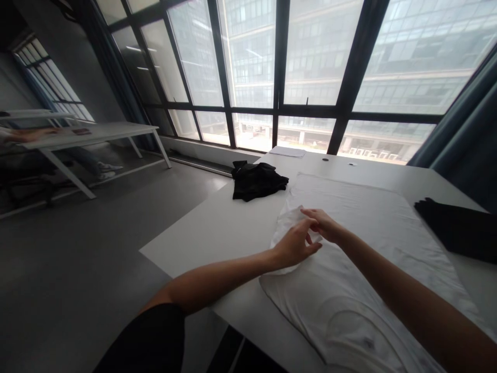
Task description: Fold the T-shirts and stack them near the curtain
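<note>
The worktop [217, 228], a broad white surface before a dark-framed window [248, 57], carries a white garment [373, 223] spread lengthwise from the lower border of the view toward the glass. The garment is mostly flat, with shallow creases; its near part shows curved seams and a small greyish mark, and its left edge is rumpled and partly raised at the hands. The left hand [297, 243] lies over this edge, fingers curled and thumb extended to the right, with a visible gap between thumb and forefinger. The right hand [324, 225] meets it from the other side, its fingertips at a raised corner of the fabric. The two hands overlap at the fingers; whether either pinches the cloth cannot be told, since the contact is partly hidden. Beyond the hands and to the left, a black cloth item [258, 180] lies in a compact heap just beside the garment's far left corner. A second dark cloth [458, 228] rests at the right, near the garment's right edge. Flat white sheets [288, 151] lie at the far left corner of the worktop. In the left background, a person [23, 135] sits at another white table [97, 132], arms on its top.
</note>
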A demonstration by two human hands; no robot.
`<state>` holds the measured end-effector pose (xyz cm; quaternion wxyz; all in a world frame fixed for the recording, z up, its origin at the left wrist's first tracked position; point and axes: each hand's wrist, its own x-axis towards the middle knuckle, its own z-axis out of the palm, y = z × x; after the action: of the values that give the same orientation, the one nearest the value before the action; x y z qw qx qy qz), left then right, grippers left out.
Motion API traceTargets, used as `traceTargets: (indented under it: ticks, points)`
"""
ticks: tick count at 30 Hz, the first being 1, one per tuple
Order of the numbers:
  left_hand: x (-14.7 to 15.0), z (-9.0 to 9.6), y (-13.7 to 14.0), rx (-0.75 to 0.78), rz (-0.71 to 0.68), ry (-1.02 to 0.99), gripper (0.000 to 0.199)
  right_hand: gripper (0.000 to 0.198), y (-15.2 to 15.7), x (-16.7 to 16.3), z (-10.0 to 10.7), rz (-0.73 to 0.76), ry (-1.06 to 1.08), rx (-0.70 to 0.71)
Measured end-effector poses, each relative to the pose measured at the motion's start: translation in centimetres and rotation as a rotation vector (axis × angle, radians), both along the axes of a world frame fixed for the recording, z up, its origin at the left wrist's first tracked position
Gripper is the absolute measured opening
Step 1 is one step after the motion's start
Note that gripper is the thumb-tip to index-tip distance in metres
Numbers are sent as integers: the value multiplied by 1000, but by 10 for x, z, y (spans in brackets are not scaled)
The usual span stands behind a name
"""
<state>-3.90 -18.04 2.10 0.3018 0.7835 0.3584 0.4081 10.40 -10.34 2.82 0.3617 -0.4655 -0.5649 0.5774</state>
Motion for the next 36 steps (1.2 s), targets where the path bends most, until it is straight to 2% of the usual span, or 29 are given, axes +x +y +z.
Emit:
traceTargets:
  ticks: [3, 5, 6, 8, 10, 13, 16, 18, 21, 24, 29, 32, 36]
  points:
    - [1, -13, 2, -13, -74, 65, 29, 20, -3, 8, -18, -93, -44, -40]
    - [-12, -10, 15, 34, -50, 106, 17, 31, -4, 7, -26, -157, -50, -46]
    - [-22, -7, 25, 61, -6, 116, 16, 38, -4, 6, -29, -172, -51, -42]
    - [-46, -3, 51, 82, 184, 108, 17, 48, -2, 3, -33, -191, -92, -17]
    - [-70, -4, 77, 87, 274, 158, 18, 52, 1, 2, -36, -214, -209, 51]
    - [-94, -18, 104, -23, 197, 253, 26, 52, 2, 6, -41, -242, -513, 238]
    - [-99, -35, 112, -60, 124, 320, 34, 53, -5, 17, -47, -234, -773, 394]
    - [-96, -42, 111, -12, 120, 346, 35, 57, -14, 24, -51, -210, -867, 422]
    - [-90, -47, 108, 85, 133, 411, 33, 64, -28, 30, -52, -125, -895, 375]
    - [-88, -47, 105, 139, 157, 479, 31, 65, -37, 30, -45, -66, -830, 365]
    - [-82, -34, 89, 216, 195, 547, 35, 63, -42, 25, -29, -147, -629, 367]
    - [-72, -21, 66, 271, 112, 576, 32, 63, -42, 25, -29, -168, -601, 340]
    - [-66, -15, 26, 267, -82, 592, 35, 60, -44, 27, -39, -133, -673, 412]
